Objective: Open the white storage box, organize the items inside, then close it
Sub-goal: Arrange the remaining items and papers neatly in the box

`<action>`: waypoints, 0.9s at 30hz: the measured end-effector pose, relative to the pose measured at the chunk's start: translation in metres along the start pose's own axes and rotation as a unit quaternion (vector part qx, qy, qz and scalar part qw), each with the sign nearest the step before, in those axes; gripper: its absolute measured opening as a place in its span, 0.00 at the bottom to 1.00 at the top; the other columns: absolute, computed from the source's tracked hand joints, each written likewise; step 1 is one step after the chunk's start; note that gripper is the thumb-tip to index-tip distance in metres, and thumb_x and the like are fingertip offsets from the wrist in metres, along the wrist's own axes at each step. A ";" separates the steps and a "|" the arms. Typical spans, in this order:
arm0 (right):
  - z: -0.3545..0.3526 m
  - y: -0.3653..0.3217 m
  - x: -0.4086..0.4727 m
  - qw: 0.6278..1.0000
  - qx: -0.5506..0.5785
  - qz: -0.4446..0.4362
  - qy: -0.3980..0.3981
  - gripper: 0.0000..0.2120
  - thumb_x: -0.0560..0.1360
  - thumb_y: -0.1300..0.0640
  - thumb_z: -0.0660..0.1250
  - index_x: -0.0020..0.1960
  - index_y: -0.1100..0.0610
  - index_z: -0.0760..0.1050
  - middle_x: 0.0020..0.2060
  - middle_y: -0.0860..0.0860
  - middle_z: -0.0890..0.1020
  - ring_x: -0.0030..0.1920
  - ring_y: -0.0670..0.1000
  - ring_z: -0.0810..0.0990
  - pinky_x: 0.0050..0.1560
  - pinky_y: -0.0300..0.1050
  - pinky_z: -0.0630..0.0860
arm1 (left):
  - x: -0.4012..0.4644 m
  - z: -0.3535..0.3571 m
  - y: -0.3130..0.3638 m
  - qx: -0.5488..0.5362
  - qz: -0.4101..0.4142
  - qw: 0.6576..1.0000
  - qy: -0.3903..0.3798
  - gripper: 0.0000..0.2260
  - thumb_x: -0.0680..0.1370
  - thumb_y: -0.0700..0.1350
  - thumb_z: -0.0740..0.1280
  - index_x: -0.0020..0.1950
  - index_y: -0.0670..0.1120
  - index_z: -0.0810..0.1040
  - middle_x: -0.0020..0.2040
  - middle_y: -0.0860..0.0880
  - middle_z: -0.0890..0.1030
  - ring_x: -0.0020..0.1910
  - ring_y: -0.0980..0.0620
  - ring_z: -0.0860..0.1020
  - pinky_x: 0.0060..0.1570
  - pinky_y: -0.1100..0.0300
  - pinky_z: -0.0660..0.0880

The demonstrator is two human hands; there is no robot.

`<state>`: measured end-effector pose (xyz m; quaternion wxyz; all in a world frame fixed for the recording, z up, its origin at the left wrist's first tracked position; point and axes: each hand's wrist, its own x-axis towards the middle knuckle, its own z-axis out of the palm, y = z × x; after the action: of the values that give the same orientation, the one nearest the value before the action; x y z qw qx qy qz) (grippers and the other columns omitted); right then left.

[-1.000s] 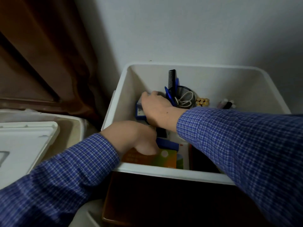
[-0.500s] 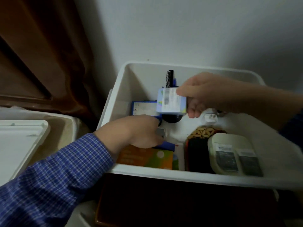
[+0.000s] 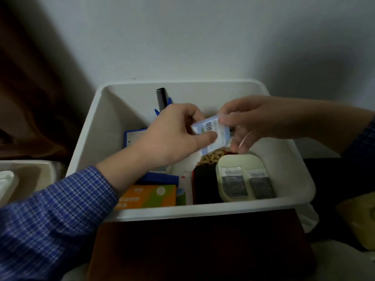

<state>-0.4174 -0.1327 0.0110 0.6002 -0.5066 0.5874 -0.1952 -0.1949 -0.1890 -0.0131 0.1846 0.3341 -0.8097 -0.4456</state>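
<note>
Grip: both my left hand (image 3: 172, 134) and right hand (image 3: 249, 122) pinch the small pale-blue barcoded carton (image 3: 213, 134) | place: above the open white plastic storage box (image 3: 292, 159) | risk: handover fumble, I judge, could drop it onto the cream rounded case (image 3: 239, 177).

The person wears a long-sleeved shirt in a small blue-and-white check; the left sleeve (image 3: 50, 216) ends at the wrist, and both hands are bare.
</note>
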 end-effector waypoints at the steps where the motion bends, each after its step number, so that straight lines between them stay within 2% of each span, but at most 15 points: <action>1: 0.000 0.003 -0.001 0.999 0.043 0.019 0.009 0.23 0.73 0.43 0.70 0.60 0.59 0.78 0.48 0.58 0.86 0.46 0.59 0.87 0.42 0.47 0.83 | 0.000 0.003 0.001 0.041 0.047 0.997 0.033 0.09 0.73 0.46 0.77 0.44 0.44 0.80 0.38 0.49 0.84 0.36 0.50 0.83 0.37 0.50 0.80; 3: 0.002 0.009 0.001 0.994 0.100 0.046 0.026 0.24 0.73 0.43 0.70 0.60 0.60 0.78 0.51 0.60 0.85 0.48 0.58 0.87 0.43 0.46 0.83 | -0.002 0.010 0.003 0.119 0.142 0.981 0.062 0.09 0.71 0.47 0.77 0.42 0.45 0.79 0.35 0.50 0.81 0.33 0.51 0.78 0.35 0.49 0.76; 5: 0.004 0.012 0.003 0.992 0.115 0.043 0.039 0.14 0.78 0.53 0.69 0.57 0.63 0.79 0.51 0.59 0.84 0.48 0.53 0.85 0.45 0.45 0.82 | -0.003 0.017 0.006 0.185 0.205 0.960 0.051 0.11 0.71 0.48 0.76 0.42 0.44 0.77 0.37 0.50 0.78 0.35 0.50 0.75 0.36 0.49 0.74; 6: 0.004 0.012 0.003 0.992 0.112 0.039 0.043 0.10 0.79 0.59 0.68 0.58 0.63 0.79 0.52 0.59 0.83 0.50 0.53 0.85 0.49 0.46 0.82 | -0.004 0.020 0.006 0.201 0.211 0.956 0.033 0.13 0.70 0.50 0.77 0.44 0.44 0.76 0.40 0.49 0.77 0.38 0.50 0.74 0.37 0.50 0.74; 8: 0.003 0.014 0.005 0.994 0.086 0.032 0.061 0.11 0.77 0.65 0.69 0.59 0.62 0.79 0.55 0.59 0.84 0.55 0.55 0.85 0.56 0.50 0.82 | -0.003 0.019 0.003 0.187 0.171 0.967 -0.014 0.19 0.67 0.57 0.78 0.47 0.47 0.76 0.47 0.49 0.76 0.44 0.50 0.74 0.43 0.55 0.74; 10: 0.004 0.017 0.009 0.993 0.013 0.012 0.116 0.14 0.73 0.65 0.74 0.58 0.58 0.78 0.52 0.58 0.85 0.51 0.56 0.87 0.53 0.50 0.84 | 0.000 0.014 -0.001 0.096 0.076 0.991 -0.050 0.19 0.69 0.58 0.76 0.49 0.46 0.77 0.50 0.48 0.77 0.46 0.52 0.76 0.46 0.58 0.73; 11: 0.005 0.018 0.012 0.991 -0.019 -0.006 0.132 0.15 0.72 0.64 0.76 0.56 0.57 0.79 0.49 0.56 0.86 0.48 0.55 0.87 0.48 0.47 0.85 | 0.003 0.011 -0.005 0.026 0.018 0.998 -0.061 0.15 0.73 0.53 0.75 0.50 0.44 0.77 0.48 0.46 0.78 0.45 0.51 0.77 0.46 0.56 0.74; 13: 0.012 0.020 0.019 0.992 -0.057 -0.039 0.109 0.13 0.71 0.63 0.78 0.53 0.57 0.80 0.44 0.53 0.88 0.46 0.51 0.88 0.42 0.40 0.83 | 0.008 0.003 -0.016 -0.069 -0.097 0.989 -0.088 0.10 0.78 0.42 0.72 0.54 0.40 0.75 0.45 0.40 0.81 0.40 0.48 0.79 0.44 0.50 0.77; 15: 0.022 0.023 0.029 0.993 -0.081 -0.049 0.073 0.09 0.71 0.63 0.78 0.50 0.57 0.81 0.42 0.50 0.88 0.44 0.48 0.88 0.41 0.38 0.82 | 0.009 -0.006 -0.029 -0.062 -0.161 0.976 -0.133 0.12 0.77 0.40 0.72 0.58 0.42 0.73 0.45 0.39 0.84 0.38 0.48 0.82 0.40 0.56 0.80; 17: 0.032 0.027 0.040 0.993 -0.093 -0.050 0.056 0.09 0.71 0.62 0.78 0.48 0.56 0.82 0.41 0.49 0.88 0.43 0.47 0.87 0.41 0.38 0.83 | 0.007 -0.011 -0.038 -0.038 -0.180 0.966 -0.181 0.14 0.76 0.40 0.74 0.59 0.44 0.74 0.42 0.41 0.85 0.36 0.50 0.82 0.39 0.59 0.80; 20: 0.046 0.031 0.057 0.985 -0.160 -0.055 0.036 0.10 0.69 0.59 0.81 0.46 0.51 0.82 0.40 0.47 0.88 0.42 0.45 0.87 0.47 0.42 0.84 | 0.005 -0.010 -0.049 0.001 -0.177 0.957 -0.231 0.13 0.76 0.42 0.75 0.57 0.46 0.76 0.40 0.41 0.85 0.37 0.48 0.81 0.40 0.57 0.79; 24: 0.051 0.033 0.069 0.967 -0.252 -0.032 -0.016 0.10 0.69 0.56 0.81 0.48 0.53 0.83 0.42 0.49 0.87 0.42 0.46 0.86 0.51 0.46 0.84 | 0.004 0.007 -0.051 0.080 -0.153 0.950 -0.260 0.09 0.76 0.44 0.75 0.53 0.46 0.79 0.34 0.50 0.85 0.31 0.58 0.81 0.32 0.67 0.75; 27: 0.052 0.033 0.069 0.956 -0.287 -0.017 -0.057 0.10 0.71 0.57 0.79 0.51 0.57 0.83 0.41 0.47 0.87 0.40 0.41 0.85 0.43 0.33 0.81 | 0.004 0.016 -0.049 0.128 -0.122 0.946 -0.272 0.05 0.76 0.47 0.74 0.47 0.46 0.82 0.35 0.51 0.84 0.33 0.59 0.81 0.35 0.66 0.75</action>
<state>-0.3667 -0.1565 -0.0623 0.4582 -0.6776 0.5752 0.0010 -0.1885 -0.2011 -0.0631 -0.1421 0.3172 -0.8326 -0.4313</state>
